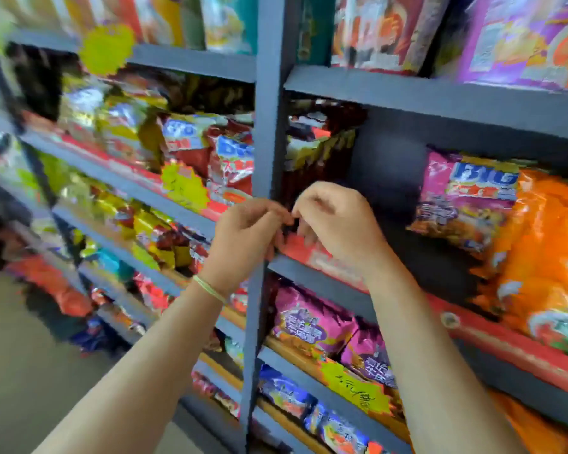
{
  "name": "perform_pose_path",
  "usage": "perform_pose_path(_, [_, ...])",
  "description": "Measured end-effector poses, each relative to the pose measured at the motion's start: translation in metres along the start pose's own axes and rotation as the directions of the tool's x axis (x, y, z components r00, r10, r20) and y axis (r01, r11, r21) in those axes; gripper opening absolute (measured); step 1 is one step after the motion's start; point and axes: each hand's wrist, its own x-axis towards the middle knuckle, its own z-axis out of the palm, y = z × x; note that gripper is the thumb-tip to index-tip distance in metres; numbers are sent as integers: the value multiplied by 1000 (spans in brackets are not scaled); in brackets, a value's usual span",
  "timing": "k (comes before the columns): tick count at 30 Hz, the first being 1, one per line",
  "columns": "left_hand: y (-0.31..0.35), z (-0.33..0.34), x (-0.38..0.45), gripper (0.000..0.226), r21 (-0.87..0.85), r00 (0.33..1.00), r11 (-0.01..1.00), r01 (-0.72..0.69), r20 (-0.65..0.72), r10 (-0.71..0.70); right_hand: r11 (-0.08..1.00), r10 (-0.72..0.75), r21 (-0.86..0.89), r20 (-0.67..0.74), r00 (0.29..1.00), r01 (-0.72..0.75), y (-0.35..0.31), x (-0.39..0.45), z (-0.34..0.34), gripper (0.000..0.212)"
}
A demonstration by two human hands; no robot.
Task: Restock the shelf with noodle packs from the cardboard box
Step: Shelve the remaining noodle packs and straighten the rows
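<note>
Both bare forearms are raised to the grey metal shelf, where left hand and right hand, fingers curled, are seen pinching a dark red noodle pack by its edge, though blurred.

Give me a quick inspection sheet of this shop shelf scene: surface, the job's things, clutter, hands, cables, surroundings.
Surface: grey shelf unit with a red edge strip.
Job's things: dark red noodle pack in the middle bay, pink pack and orange pack beside a gap; no cardboard box in view.
Clutter: yellow starburst price tag.
Hands: left hand and right hand meet at the shelf edge, fingers curled; what they pinch is too blurred to tell.
Cables: nothing seen.
Surroundings: floor at lower left.
</note>
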Motion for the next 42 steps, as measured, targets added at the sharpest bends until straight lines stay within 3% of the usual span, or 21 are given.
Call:
perform_pose_path(3, [-67,-95,-47,22,106,959,966,234,-189,-212,965,-81,260,393,916,-26,-21,4,94,26])
perform_pose_path(7, [-135,-232,-129,18,180,776,829,530,-497,-388,977,-122,210,662,739,-26,-48,10,265,23])
perform_pose_path(11, [-173,-363,-226,15,235,568,632,738,-722,-396,992,-129,108,822,555,71,-83,-8,442,26])
perform_pose_path(15, [-196,-464,-335,27,283,383,362,888,-891,-245,984,-165,120,882,441,129,-133,-61,588,19])
perform_pose_path(18, [-216,-512,-415,39,226,258,157,961,-937,-234,975,-188,137,930,317,176,-165,-111,672,15])
perform_pose_path(21, [-230,-534,-474,22,110,98,-17,994,-937,-335,957,-167,115,969,181,268,-172,-160,741,13])
perform_pose_path(23, [-242,-539,-501,23,103,41,-112,988,-890,-454,919,-100,68,993,64,389,-165,-188,778,14])
perform_pose_path(26, [-265,-546,-522,31,156,-29,-194,969,-703,-711,804,61,-10,996,-65,595,-146,-222,823,21])
perform_pose_path(28, [-278,-552,-527,37,181,-73,-209,961,-562,-824,685,169,-51,981,-92,726,-129,-240,846,33])
perform_pose_path(30, [-289,-558,-526,42,180,-86,-193,965,-479,-874,556,234,-80,970,-63,827,-111,-255,861,50])
perform_pose_path(35, [-307,-582,-521,45,132,-16,-88,987,-470,-883,232,214,-46,977,-5,972,-85,-271,889,57])
perform_pose_path(38, [-314,-598,-521,44,86,-1,-52,995,-507,-862,194,213,-60,977,18,979,-81,-272,909,46])
perform_pose_path(42, [-326,-604,-531,39,28,-15,-34,999,-513,-859,181,278,-78,960,25,980,-76,-259,936,54])
